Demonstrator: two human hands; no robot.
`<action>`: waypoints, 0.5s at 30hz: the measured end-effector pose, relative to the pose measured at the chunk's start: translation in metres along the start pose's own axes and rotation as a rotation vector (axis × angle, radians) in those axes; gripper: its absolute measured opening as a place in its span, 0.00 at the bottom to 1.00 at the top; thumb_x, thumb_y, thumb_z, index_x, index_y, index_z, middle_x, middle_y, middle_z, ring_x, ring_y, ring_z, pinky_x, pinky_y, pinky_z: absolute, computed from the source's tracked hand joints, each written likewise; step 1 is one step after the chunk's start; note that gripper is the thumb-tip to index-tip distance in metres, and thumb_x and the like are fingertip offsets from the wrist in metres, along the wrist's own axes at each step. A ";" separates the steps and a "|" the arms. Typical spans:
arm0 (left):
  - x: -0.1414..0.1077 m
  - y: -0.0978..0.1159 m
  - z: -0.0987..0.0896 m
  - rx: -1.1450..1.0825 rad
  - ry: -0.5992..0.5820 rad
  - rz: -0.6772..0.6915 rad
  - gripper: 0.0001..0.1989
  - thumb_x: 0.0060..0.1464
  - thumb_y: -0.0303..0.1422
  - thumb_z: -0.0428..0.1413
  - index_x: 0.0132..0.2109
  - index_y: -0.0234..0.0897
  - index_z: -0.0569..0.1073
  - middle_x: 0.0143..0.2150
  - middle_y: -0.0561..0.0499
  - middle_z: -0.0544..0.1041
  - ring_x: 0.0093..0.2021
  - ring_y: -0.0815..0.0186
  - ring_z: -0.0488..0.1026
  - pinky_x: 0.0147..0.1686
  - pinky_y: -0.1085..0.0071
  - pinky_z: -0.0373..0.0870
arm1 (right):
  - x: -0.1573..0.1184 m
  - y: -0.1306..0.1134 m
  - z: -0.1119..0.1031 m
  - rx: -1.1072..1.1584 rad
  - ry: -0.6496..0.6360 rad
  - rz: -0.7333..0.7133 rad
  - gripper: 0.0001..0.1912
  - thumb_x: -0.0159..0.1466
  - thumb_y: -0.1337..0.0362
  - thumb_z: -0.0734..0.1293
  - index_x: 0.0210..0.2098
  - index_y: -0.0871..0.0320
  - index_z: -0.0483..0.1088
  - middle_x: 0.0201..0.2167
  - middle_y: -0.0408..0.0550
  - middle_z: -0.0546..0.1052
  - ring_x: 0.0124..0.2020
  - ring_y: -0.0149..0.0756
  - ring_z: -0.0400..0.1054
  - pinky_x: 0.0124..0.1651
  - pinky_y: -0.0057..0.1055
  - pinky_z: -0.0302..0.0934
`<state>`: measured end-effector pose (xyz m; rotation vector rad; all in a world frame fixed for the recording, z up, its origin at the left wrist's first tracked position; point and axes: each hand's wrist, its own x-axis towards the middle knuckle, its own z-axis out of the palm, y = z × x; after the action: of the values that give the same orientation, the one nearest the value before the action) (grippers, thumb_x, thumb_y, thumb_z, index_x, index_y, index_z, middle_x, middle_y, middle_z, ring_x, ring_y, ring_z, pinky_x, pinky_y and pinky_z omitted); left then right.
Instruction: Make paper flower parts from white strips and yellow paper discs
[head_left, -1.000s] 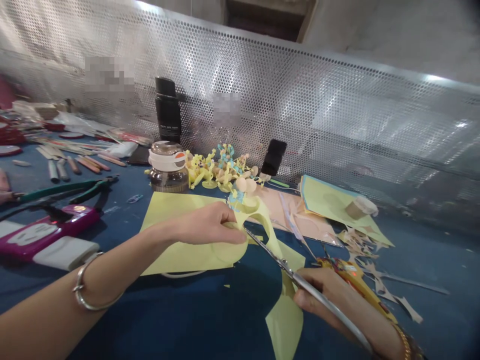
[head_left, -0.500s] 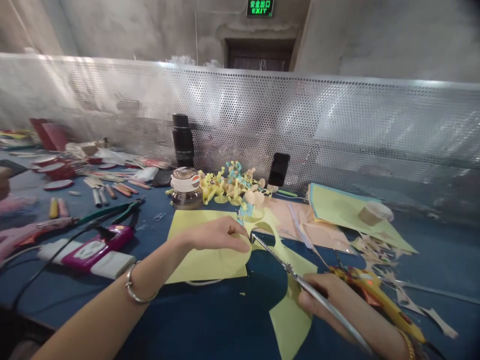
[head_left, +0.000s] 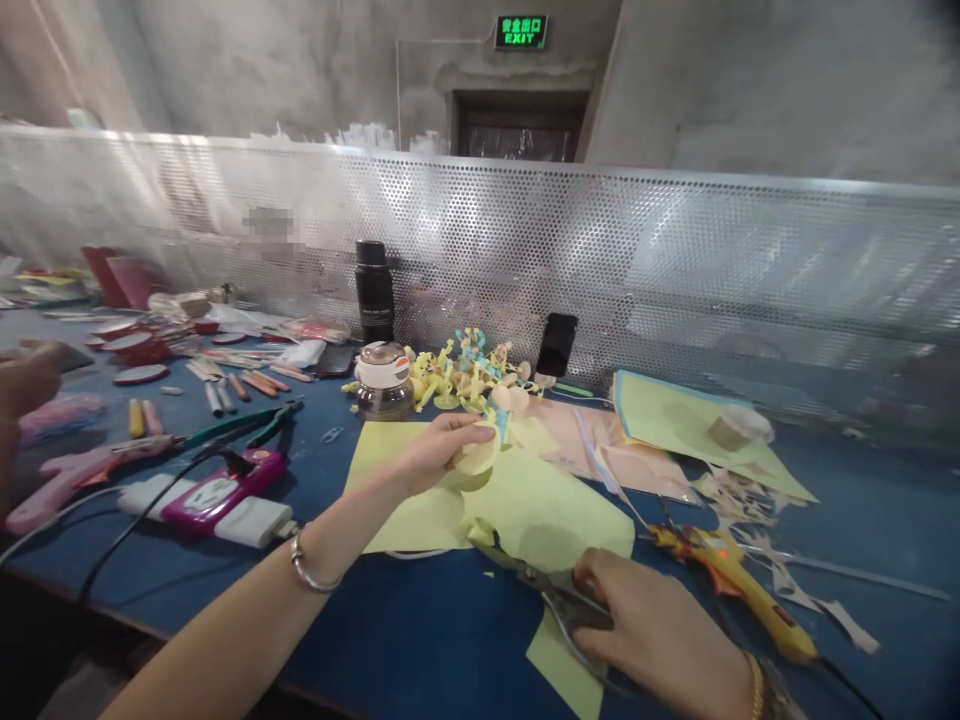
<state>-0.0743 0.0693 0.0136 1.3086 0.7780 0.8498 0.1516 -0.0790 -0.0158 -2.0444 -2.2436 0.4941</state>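
My left hand pinches a small curled piece of pale yellow paper above the sheets. Below it, a cut sheet of pale yellow paper lies on the blue table, partly over a second yellow sheet. My right hand is closed over the handles of a pair of metal scissors, whose blades rest at the sheet's lower edge. A strip of yellow paper lies under the scissors, partly hidden by my right hand.
A yellow hot glue gun lies right of my right hand, among paper scraps. Left stand a magenta power strip, green pliers, and a pink glue gun. Another person's hand shows at the left edge. A perforated metal panel backs the table.
The scissors have dropped from the raised paper to the sheet's lower edge. The yellow paper now lies flatter, and my left hand holds a smaller curled piece. The view has tilted level.
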 end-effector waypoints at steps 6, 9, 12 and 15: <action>0.003 -0.018 0.019 0.034 0.032 -0.075 0.16 0.45 0.44 0.63 0.31 0.34 0.73 0.24 0.54 0.69 0.23 0.71 0.65 0.21 0.76 0.60 | 0.010 -0.002 -0.034 0.113 0.018 -0.102 0.10 0.57 0.57 0.69 0.36 0.53 0.73 0.32 0.44 0.79 0.35 0.40 0.72 0.34 0.31 0.56; 0.001 -0.023 0.026 0.053 0.027 -0.079 0.17 0.46 0.45 0.62 0.29 0.34 0.72 0.22 0.56 0.66 0.22 0.72 0.62 0.20 0.77 0.58 | 0.033 0.008 -0.056 0.249 0.036 -0.157 0.10 0.59 0.56 0.67 0.34 0.55 0.75 0.30 0.45 0.79 0.31 0.36 0.72 0.33 0.29 0.58; -0.001 -0.022 0.029 0.061 0.019 -0.080 0.18 0.46 0.46 0.61 0.29 0.33 0.72 0.22 0.55 0.66 0.23 0.72 0.62 0.21 0.77 0.57 | 0.071 0.026 -0.081 0.502 0.066 -0.156 0.09 0.60 0.59 0.68 0.30 0.58 0.74 0.24 0.44 0.77 0.25 0.32 0.70 0.30 0.28 0.61; 0.003 -0.009 0.027 0.095 0.008 -0.070 0.17 0.48 0.46 0.60 0.29 0.34 0.72 0.23 0.55 0.68 0.23 0.72 0.63 0.21 0.77 0.57 | 0.121 0.052 -0.105 0.666 0.205 -0.037 0.10 0.61 0.61 0.69 0.27 0.60 0.72 0.23 0.44 0.75 0.25 0.30 0.69 0.30 0.26 0.63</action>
<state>-0.0489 0.0581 0.0072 1.3544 0.8749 0.7703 0.2146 0.0631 0.0490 -1.6173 -1.6831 0.8429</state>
